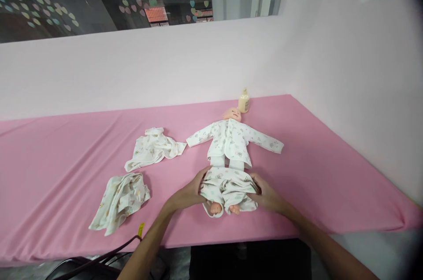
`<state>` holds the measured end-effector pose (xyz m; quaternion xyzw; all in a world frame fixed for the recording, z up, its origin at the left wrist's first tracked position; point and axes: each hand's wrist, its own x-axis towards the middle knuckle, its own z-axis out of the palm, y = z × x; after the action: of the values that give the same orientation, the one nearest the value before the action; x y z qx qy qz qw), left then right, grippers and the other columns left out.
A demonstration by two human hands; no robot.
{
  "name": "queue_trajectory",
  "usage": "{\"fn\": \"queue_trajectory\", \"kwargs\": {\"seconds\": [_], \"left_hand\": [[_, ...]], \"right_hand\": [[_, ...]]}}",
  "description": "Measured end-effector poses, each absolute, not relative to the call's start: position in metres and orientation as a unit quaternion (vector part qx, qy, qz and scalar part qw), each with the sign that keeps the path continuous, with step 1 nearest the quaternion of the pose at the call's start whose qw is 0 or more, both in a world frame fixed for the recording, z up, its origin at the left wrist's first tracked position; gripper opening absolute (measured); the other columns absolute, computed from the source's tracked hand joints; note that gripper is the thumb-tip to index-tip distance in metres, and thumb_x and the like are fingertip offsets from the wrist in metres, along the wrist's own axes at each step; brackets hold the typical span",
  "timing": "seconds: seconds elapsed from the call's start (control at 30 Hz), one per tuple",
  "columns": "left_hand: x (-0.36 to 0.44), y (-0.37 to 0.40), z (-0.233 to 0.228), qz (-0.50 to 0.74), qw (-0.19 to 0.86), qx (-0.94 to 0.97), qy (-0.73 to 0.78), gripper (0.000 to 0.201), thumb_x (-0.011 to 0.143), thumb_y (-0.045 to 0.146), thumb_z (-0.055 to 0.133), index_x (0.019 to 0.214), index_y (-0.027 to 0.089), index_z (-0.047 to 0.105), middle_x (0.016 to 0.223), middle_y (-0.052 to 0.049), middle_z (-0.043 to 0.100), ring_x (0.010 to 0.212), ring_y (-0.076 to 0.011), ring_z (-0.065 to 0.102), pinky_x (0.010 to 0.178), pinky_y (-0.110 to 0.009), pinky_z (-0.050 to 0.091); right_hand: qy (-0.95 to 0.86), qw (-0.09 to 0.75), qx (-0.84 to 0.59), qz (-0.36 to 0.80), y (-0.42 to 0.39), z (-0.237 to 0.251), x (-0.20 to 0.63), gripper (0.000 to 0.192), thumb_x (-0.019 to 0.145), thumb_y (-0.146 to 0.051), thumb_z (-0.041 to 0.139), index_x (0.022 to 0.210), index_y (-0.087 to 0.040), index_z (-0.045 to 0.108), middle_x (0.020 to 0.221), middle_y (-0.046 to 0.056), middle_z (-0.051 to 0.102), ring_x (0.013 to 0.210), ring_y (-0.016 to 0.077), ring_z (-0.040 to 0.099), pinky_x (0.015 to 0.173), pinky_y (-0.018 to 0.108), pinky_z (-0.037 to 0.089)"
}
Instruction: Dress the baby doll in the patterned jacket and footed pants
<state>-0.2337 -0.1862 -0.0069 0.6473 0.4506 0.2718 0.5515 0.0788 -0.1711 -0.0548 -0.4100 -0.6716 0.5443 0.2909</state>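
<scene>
On the pink-covered table a baby doll (233, 114) lies on its back, head toward the wall. It wears a white printed jacket (229, 141) with both sleeves spread out. White printed pants (226, 183) sit bunched around its lower legs, and its feet show at the leg openings. My left hand (191, 191) grips the left side of the pants, fingers closed at the waistband. My right hand (266, 194) holds their right side the same way. White cloth or leg shows between jacket and pants.
A pump bottle (243, 101) stands behind the doll's head. Two crumpled white garments, an upper one (155, 147) and a lower one (122, 200), lie to the left. A black cable (122, 248) hangs by the front edge of the pink cloth (324, 174). The wall stands behind and right.
</scene>
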Motion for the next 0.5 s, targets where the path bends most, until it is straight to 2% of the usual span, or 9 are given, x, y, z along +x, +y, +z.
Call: {"fn": "queue_trajectory", "kwargs": {"seconds": [0.07, 0.17, 0.23, 0.3, 0.4, 0.5], "left_hand": [[-0.241, -0.181, -0.005, 0.264, 0.617, 0.624, 0.4, 0.1, 0.069, 0.03, 0.082, 0.152, 0.033, 0.027, 0.157, -0.007, 0.031, 0.144, -0.0274, 0.032, 0.114, -0.043, 0.035], [-0.241, -0.162, -0.013, 0.352, 0.658, 0.538, 0.392, 0.069, 0.081, 0.039, 0.072, 0.143, 0.028, 0.044, 0.151, -0.008, 0.043, 0.14, -0.0241, 0.039, 0.114, -0.04, 0.036], [-0.235, -0.141, -0.025, 0.436, 0.649, 0.443, 0.44, 0.049, 0.087, 0.042, 0.065, 0.129, 0.017, 0.057, 0.132, -0.013, 0.06, 0.123, -0.0233, 0.056, 0.107, -0.038, 0.043], [-0.23, -0.115, -0.037, 0.499, 0.614, 0.333, 0.513, 0.035, 0.088, 0.038, 0.064, 0.108, 0.01, 0.064, 0.103, -0.014, 0.07, 0.095, -0.0205, 0.067, 0.093, -0.035, 0.051], [-0.224, -0.073, -0.046, 0.55, 0.555, 0.27, 0.563, 0.022, 0.092, 0.031, 0.058, 0.094, 0.01, 0.063, 0.074, -0.007, 0.066, 0.07, -0.0155, 0.063, 0.08, -0.031, 0.053], [-0.217, -0.041, -0.044, 0.547, 0.574, 0.268, 0.547, 0.024, 0.092, 0.034, 0.058, 0.094, 0.01, 0.063, 0.076, -0.009, 0.067, 0.076, -0.0185, 0.064, 0.083, -0.033, 0.052]], "right_hand": [[-0.692, 0.26, -0.392, 0.548, -0.165, -0.043, 0.088, 0.038, 0.084, -0.038, 0.063, 0.116, -0.02, 0.055, 0.109, 0.006, 0.062, 0.101, 0.0233, 0.059, 0.087, 0.039, 0.05], [-0.699, 0.247, -0.377, 0.556, -0.151, -0.025, 0.093, 0.038, 0.087, -0.047, 0.059, 0.112, -0.019, 0.058, 0.107, 0.005, 0.062, 0.098, 0.021, 0.059, 0.084, 0.034, 0.049], [-0.7, 0.248, -0.4, 0.537, -0.141, -0.015, 0.088, 0.035, 0.092, -0.051, 0.05, 0.102, -0.019, 0.06, 0.096, 0.003, 0.062, 0.087, 0.0176, 0.058, 0.074, 0.029, 0.046], [-0.717, 0.243, -0.434, 0.489, -0.13, -0.007, 0.075, 0.037, 0.094, -0.052, 0.045, 0.087, -0.019, 0.059, 0.081, -0.001, 0.059, 0.073, 0.0143, 0.053, 0.063, 0.026, 0.04], [-0.756, 0.243, -0.461, 0.395, -0.115, 0.005, 0.049, 0.036, 0.093, -0.046, 0.046, 0.072, -0.018, 0.054, 0.068, -0.003, 0.054, 0.063, 0.0124, 0.047, 0.056, 0.025, 0.031], [-0.783, 0.237, -0.463, 0.341, -0.105, 0.017, 0.022, 0.028, 0.091, -0.037, 0.049, 0.072, -0.018, 0.055, 0.071, -0.001, 0.06, 0.067, 0.013, 0.052, 0.06, 0.025, 0.032]]}}
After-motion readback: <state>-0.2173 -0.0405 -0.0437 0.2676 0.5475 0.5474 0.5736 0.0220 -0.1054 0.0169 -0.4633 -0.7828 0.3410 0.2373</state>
